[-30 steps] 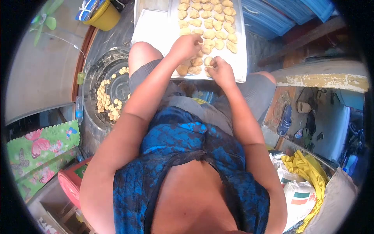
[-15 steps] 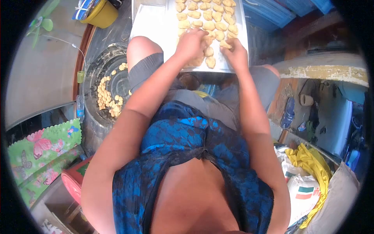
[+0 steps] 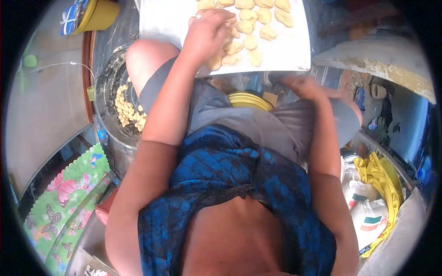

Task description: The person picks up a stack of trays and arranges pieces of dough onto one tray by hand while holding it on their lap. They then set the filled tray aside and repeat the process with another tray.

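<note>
A white tray (image 3: 287,53) rests across my knees, with several yellowish dough pieces (image 3: 254,56) laid out on it. Over the tray's left side, my left hand (image 3: 209,34) is curled down with its fingers on a dough piece, partly covering the pieces beneath. A ring shows on one of its fingers. My right hand (image 3: 304,87) is off the tray, just below its near right edge and above my thigh. Motion smears its fingers, so I cannot make out whether it holds anything.
A large dark round basin (image 3: 108,122) with many small dough lumps (image 3: 126,110) stands at my left. Between my legs shows a yellow round container (image 3: 251,100). A yellow bucket (image 3: 99,16) is at the upper left; white sacks (image 3: 368,209) lie at the right.
My right hand, which was pinching a dough piece over the tray, has dropped back toward me past the near edge. The tray appears higher in view; my left hand stays over the dough pieces.
</note>
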The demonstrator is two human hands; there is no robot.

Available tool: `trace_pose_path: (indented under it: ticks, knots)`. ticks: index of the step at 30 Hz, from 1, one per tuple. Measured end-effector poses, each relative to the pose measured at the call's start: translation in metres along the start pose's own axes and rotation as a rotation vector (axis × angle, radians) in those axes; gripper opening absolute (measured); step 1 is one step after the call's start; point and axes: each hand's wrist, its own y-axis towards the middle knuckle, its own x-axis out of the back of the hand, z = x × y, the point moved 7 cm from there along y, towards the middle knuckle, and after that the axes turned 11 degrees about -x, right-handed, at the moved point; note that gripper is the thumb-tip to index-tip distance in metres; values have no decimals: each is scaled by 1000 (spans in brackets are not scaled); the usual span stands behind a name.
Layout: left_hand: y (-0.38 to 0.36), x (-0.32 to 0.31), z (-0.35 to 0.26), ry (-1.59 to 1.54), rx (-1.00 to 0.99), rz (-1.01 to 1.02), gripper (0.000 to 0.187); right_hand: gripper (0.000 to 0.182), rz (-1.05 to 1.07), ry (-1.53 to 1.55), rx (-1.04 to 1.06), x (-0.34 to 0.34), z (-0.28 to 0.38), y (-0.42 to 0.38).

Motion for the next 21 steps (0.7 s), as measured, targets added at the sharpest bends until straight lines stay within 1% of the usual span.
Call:
trace_pose_path:
  ticks: [1, 2, 4, 5, 6, 8, 9, 10, 12, 14, 15, 17, 18, 20, 21]
  knots:
    - [4, 15, -6, 50, 20, -21, 23, 19, 2, 1, 0, 1, 1, 7]
    - [5, 20, -7, 54, 19, -24, 23, 18, 10, 4, -18, -16, 25, 15]
    - [10, 28, -2, -5, 71, -36, 22, 18, 19, 7, -37, -35, 60, 36]
    - [9, 27, -3, -75, 131, -33, 23, 18, 26, 6, -44, -48, 82, 42]
    - [9, 29, -5, -62, 129, -44, 23, 18, 34, 7, -50, -52, 92, 52]
    - [9, 22, -13, -108, 104, 50, 23, 17, 52, -1, -65, -59, 106, 67]
    - [10, 20, -16, -157, 130, 120, 23, 17, 61, -8, -68, -62, 113, 73]
    - [12, 17, -17, -204, 154, 187, 24, 17, 67, -15, -68, -65, 119, 66]
    - [11, 12, -17, -172, 149, 228, 24, 18, 99, -10, -78, -65, 109, 38]
    - [12, 4, -21, -154, 78, 277, 26, 18, 154, 15, -132, -64, 107, 33]
    - [11, -1, -23, -157, 85, 291, 26, 19, 176, 27, -163, -61, 106, 39]
    - [11, -10, -38, -161, -52, 301, 27, 20, 215, 42, -223, -56, 101, 51]
    - [12, -13, -42, -164, -47, 308, 27, 20, 233, 47, -249, -64, 108, 33]
    - [11, -23, -62, -231, -184, 420, 30, 21, 262, 58, -298, -65, 109, 36]
    - [8, -26, -72, -181, -265, 408, 25, 22, 273, 62, -322, -65, 109, 39]
